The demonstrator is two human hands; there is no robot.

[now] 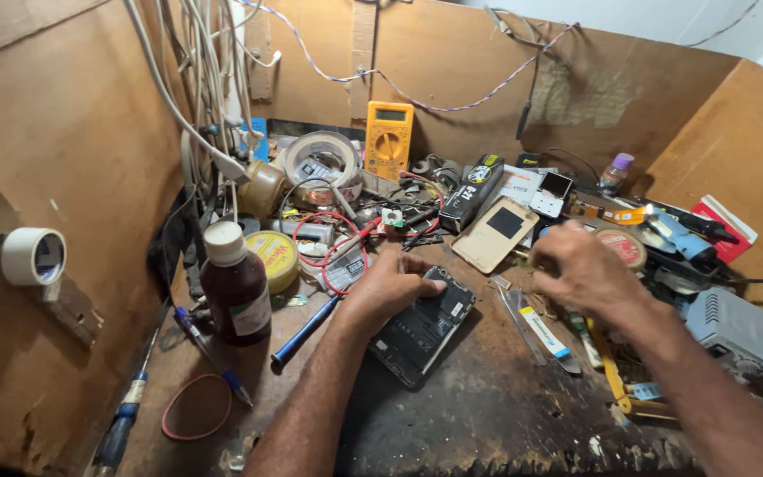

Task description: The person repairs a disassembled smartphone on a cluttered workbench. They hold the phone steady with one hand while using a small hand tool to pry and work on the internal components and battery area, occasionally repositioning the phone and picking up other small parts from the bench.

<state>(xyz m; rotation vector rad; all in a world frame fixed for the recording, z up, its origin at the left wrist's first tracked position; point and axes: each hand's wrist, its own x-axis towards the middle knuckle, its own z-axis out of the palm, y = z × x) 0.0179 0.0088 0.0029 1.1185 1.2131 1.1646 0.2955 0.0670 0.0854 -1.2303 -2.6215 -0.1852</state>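
On the wall at your far left hangs one roll of white tape (33, 256); below it, on the bench (496, 406), lie one blue-handled screwdriver (125, 424), one red rubber band (197, 406) and one blue pen (209, 353); one brown bottle (236, 287) with a white cap stands upright beside one yellow tin (274, 259); one dark blue tool (304, 331) lies slanted just left of your wrist. Your left hand (388, 287) rests fingers-down on the one opened phone (424, 331), pressing its upper end flat against the bench (back cover off, insides showing); behind it stands one yellow multimeter (389, 137); one beige phone cover (494, 234) lies between your hands. Your right hand (580, 265) hovers curled, fingers drawn together; I cannot tell whether it grips anything; one grey box (735, 329) sits at its right.
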